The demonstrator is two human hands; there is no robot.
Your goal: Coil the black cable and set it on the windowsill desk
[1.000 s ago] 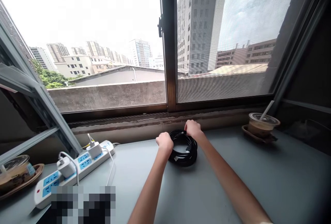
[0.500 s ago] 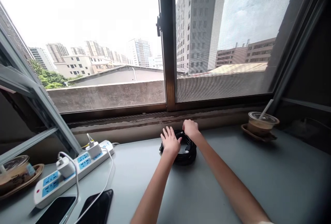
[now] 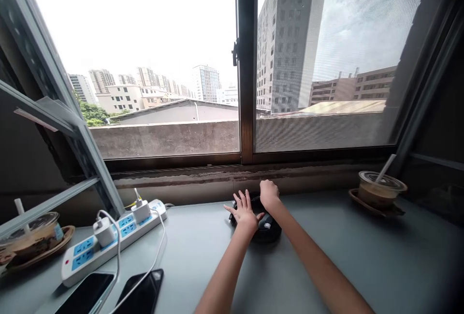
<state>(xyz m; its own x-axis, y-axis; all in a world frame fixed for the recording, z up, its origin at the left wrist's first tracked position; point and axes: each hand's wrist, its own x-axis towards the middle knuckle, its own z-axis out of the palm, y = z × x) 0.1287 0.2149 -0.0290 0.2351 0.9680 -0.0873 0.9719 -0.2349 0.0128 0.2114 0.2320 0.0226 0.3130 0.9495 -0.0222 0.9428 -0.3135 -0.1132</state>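
On the grey tabletop, the black cable coil lies at lower centre of the frame. Your left hand is spread, fingers apart, over its left side; your right hand is curled at its upper right edge, and whether it grips a strand can't be told. You seem to be arranging the loops; the next move likely calls for steadying them with the left palm while the right guides the cable.
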